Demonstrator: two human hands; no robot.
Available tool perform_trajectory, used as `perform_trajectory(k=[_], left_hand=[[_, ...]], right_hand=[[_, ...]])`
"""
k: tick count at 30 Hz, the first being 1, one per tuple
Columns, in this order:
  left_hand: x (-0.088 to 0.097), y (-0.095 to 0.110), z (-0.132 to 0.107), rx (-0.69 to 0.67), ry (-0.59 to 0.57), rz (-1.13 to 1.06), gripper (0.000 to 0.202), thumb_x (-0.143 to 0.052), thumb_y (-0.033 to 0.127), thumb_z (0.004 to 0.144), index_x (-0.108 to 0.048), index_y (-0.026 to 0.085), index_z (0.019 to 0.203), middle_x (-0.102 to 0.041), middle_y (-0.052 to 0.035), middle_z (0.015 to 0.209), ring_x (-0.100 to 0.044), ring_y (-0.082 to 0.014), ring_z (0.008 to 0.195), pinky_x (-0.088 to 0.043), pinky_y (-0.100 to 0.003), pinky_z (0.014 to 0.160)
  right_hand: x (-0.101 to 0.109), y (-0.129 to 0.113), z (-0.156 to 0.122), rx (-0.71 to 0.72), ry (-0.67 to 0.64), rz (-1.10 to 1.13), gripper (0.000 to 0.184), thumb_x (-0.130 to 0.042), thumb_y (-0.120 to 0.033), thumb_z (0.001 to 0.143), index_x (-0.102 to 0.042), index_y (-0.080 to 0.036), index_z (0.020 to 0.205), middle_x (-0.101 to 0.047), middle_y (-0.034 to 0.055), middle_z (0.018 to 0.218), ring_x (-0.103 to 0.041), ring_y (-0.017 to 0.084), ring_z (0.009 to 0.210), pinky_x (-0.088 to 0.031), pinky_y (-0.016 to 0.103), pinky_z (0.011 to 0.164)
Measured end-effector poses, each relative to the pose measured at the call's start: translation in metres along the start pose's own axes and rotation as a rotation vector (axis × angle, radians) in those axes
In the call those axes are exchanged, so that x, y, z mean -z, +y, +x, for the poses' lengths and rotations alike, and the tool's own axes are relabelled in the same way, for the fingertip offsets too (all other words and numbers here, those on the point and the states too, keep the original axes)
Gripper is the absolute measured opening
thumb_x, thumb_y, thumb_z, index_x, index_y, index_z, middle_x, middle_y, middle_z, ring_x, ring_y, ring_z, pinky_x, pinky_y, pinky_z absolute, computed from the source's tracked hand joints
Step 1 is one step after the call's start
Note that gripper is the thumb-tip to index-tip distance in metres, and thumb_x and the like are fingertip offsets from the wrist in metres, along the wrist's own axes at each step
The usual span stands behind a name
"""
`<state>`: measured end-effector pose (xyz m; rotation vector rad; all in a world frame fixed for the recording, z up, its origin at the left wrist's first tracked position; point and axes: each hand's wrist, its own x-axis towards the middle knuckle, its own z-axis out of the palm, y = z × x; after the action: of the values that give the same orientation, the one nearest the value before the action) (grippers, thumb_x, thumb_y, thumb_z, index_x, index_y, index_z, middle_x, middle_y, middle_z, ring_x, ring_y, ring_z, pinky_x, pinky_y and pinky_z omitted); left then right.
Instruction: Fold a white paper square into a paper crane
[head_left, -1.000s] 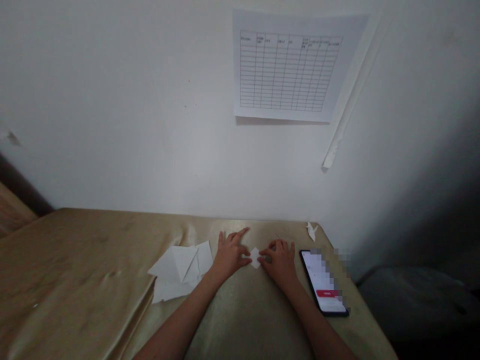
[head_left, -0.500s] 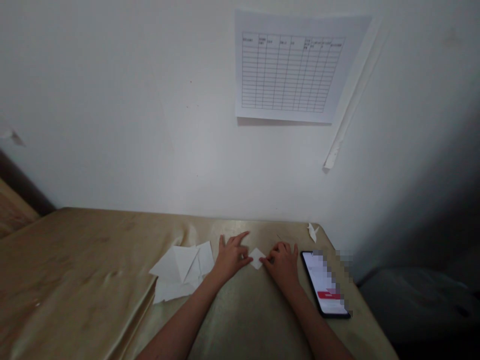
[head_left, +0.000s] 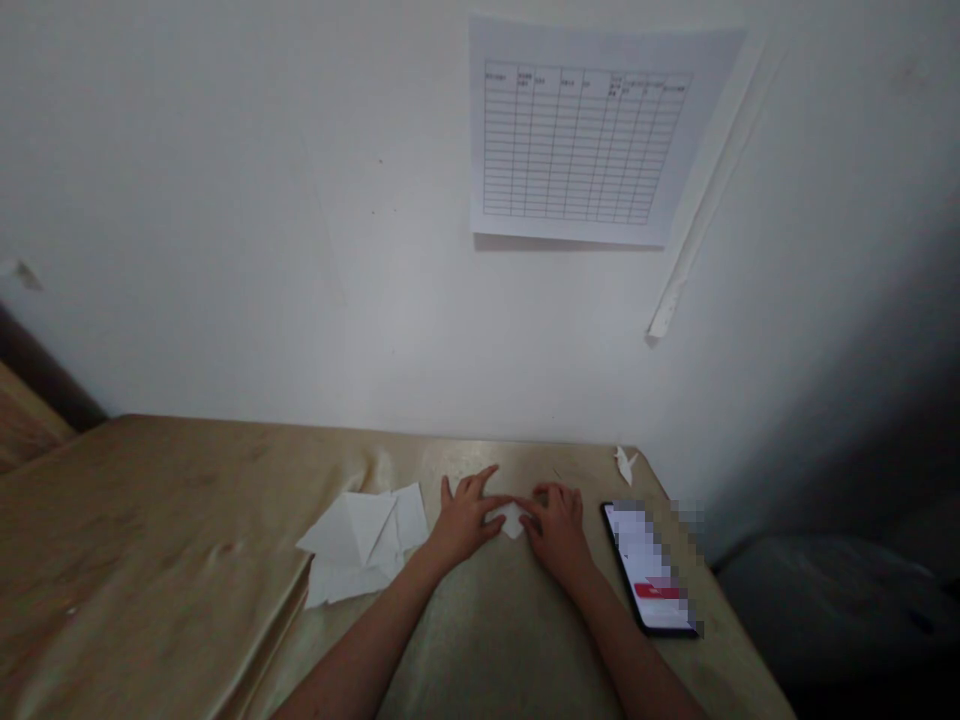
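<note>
A small folded white piece of paper (head_left: 513, 524) lies on the tabletop between my hands, one corner pointing toward me. My left hand (head_left: 466, 520) holds its left side: the thumb is at the left corner and the index finger reaches to the top, while the other fingers spread out. My right hand (head_left: 556, 522) holds the right side, its thumb at the edge and index finger at the top corner. Both index fingertips meet there and cover the paper's upper part.
Left of my left arm lies a pile of loose white paper sheets (head_left: 352, 545). A phone (head_left: 649, 580) with a lit screen rests right of my right hand. Near the table's (head_left: 187, 520) back right corner sits a small folded paper figure (head_left: 624, 465). A printed chart (head_left: 577, 145) hangs on the wall.
Both index fingers have stretched forward and inward onto the top corner of the folded paper, covering it. My right hand has shifted slightly left. The paper has stayed in place.
</note>
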<state>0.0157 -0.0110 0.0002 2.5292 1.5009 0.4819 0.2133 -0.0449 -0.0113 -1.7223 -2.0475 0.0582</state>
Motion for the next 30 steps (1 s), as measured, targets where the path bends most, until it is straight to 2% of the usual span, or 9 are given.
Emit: perform_trajectory(k=[5,11,17,21,26,30], left_hand=[[0.0,0.001,-0.001,-0.016,0.001,0.074,0.045,-0.064,0.038,0.088,-0.055,0.053,0.13,-0.026,0.0014,0.163,-0.036,-0.0345,0.14,-0.007,-0.079,0.109],[0.005,0.003,0.002,-0.027,0.002,0.072,0.039,-0.066,0.039,0.086,-0.062,0.046,0.124,-0.025,-0.0004,0.163,-0.035,-0.0362,0.14,-0.002,-0.078,0.11],[0.011,0.004,0.003,-0.015,0.006,0.016,0.037,-0.072,0.037,0.081,-0.067,0.045,0.117,-0.032,-0.0004,0.16,-0.038,-0.0371,0.138,0.002,-0.078,0.11],[0.016,0.004,0.001,-0.003,0.009,-0.008,0.028,-0.074,0.039,0.08,-0.072,0.041,0.108,-0.038,-0.0002,0.157,-0.039,-0.0358,0.137,0.003,-0.078,0.11],[0.02,0.003,0.0,-0.004,-0.014,-0.049,0.009,-0.074,0.036,0.081,-0.074,0.031,0.087,-0.046,-0.0005,0.151,-0.043,-0.033,0.134,0.004,-0.076,0.111],[0.016,0.0,-0.001,-0.003,-0.019,-0.099,0.009,-0.073,0.033,0.081,-0.07,0.025,0.08,-0.052,-0.0005,0.147,-0.046,-0.0303,0.132,0.004,-0.076,0.11]], right_hand=[[0.004,-0.002,0.001,-0.002,-0.048,-0.004,0.038,-0.057,-0.028,0.092,-0.062,-0.045,0.125,-0.054,0.0064,0.127,-0.042,0.026,0.125,-0.012,0.059,0.115],[0.012,-0.005,0.003,-0.034,-0.054,-0.022,0.027,-0.062,-0.033,0.09,-0.069,-0.041,0.115,-0.058,0.0064,0.121,-0.043,0.026,0.125,-0.008,0.06,0.115],[0.017,-0.005,0.004,-0.043,-0.005,-0.034,0.015,-0.068,-0.037,0.086,-0.075,-0.035,0.098,-0.061,0.0061,0.113,-0.045,0.027,0.123,-0.008,0.06,0.115],[0.02,-0.006,0.004,-0.027,0.007,-0.074,0.013,-0.068,-0.04,0.085,-0.076,-0.029,0.087,-0.063,0.0068,0.11,-0.045,0.028,0.121,-0.007,0.06,0.115],[0.021,-0.005,0.003,-0.037,0.013,-0.092,0.017,-0.068,-0.042,0.085,-0.074,-0.026,0.081,-0.064,0.0063,0.106,-0.047,0.027,0.119,-0.008,0.059,0.115],[0.019,-0.005,0.002,-0.052,0.028,-0.088,0.02,-0.068,-0.043,0.085,-0.073,-0.025,0.079,-0.064,0.007,0.104,-0.048,0.028,0.117,-0.008,0.06,0.115]])
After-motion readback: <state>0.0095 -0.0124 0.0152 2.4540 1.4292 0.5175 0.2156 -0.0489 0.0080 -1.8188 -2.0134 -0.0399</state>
